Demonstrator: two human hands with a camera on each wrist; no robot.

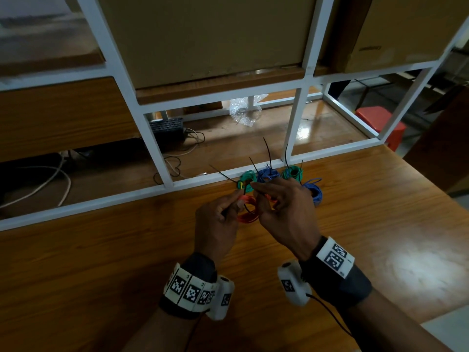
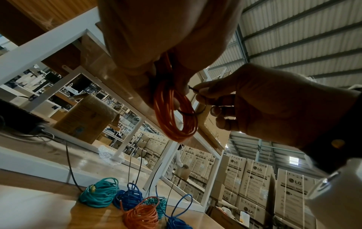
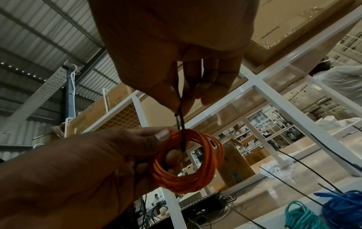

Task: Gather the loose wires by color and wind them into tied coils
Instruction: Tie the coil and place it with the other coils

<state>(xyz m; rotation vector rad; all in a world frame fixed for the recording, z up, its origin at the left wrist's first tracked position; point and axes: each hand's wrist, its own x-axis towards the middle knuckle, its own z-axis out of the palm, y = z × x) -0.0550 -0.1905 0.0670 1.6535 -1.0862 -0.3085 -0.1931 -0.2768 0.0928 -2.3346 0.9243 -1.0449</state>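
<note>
My left hand (image 1: 234, 200) grips an orange wire coil (image 1: 247, 215) and holds it above the wooden table (image 1: 101, 250). In the right wrist view its thumb and fingers (image 3: 163, 136) curl round the coil (image 3: 195, 182). My right hand (image 1: 256, 190) pinches a black cable tie (image 3: 182, 124) that passes through the coil's middle. The left wrist view shows the tie (image 2: 191, 113) looped round the orange strands (image 2: 172, 124). Tied coils lie behind on the table: two green (image 1: 247, 182) (image 1: 294, 172), two blue (image 1: 267, 174) (image 1: 314, 193) and one orange (image 2: 141, 215).
A white metal frame (image 1: 152, 191) runs along the table's far edge just behind the coils. Beyond it lie bubble wrap (image 1: 245, 110), a black device (image 1: 167, 128) with cables, and a red stool (image 1: 380, 123). Bare table spreads left, right and near me.
</note>
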